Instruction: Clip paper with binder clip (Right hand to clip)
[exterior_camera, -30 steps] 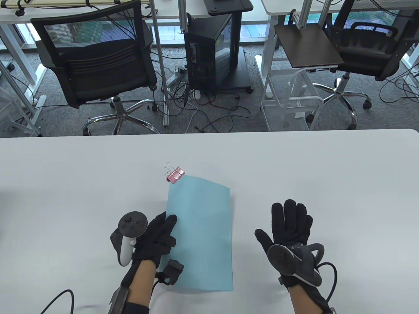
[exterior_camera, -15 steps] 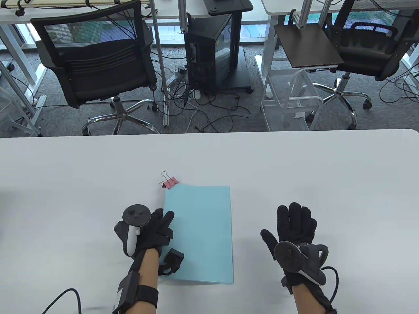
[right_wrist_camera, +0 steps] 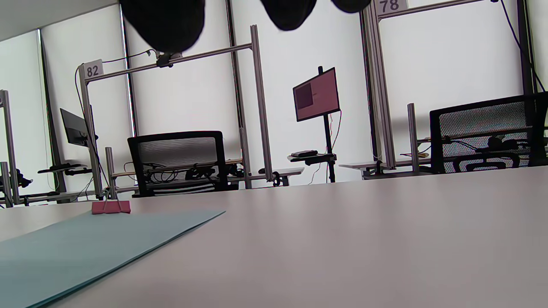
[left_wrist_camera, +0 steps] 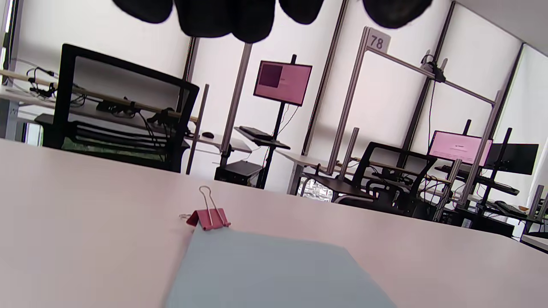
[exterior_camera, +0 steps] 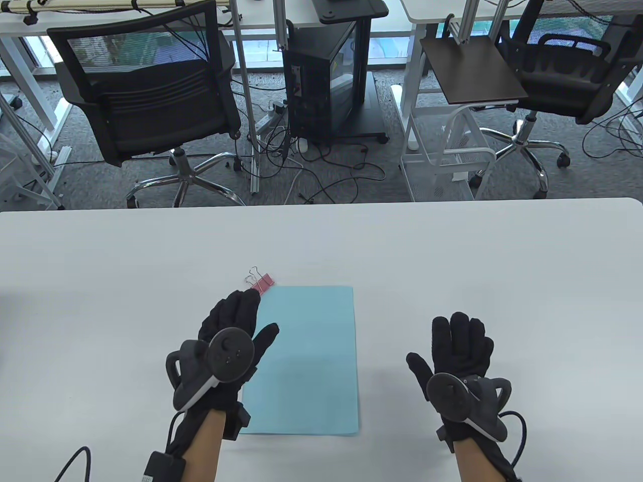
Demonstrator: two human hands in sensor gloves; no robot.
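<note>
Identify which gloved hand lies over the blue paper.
The left hand: it overlaps the blue paper's left edge, fingertips near the pink binder clip. The right hand hovers clear, over bare table.

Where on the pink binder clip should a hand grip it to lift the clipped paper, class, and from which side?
Pinch the binder clip by its wire handles, coming from the far-left corner side of the blue paper. One handle stands up, the other lies flat on the table, both pointing away from the sheet.
</note>
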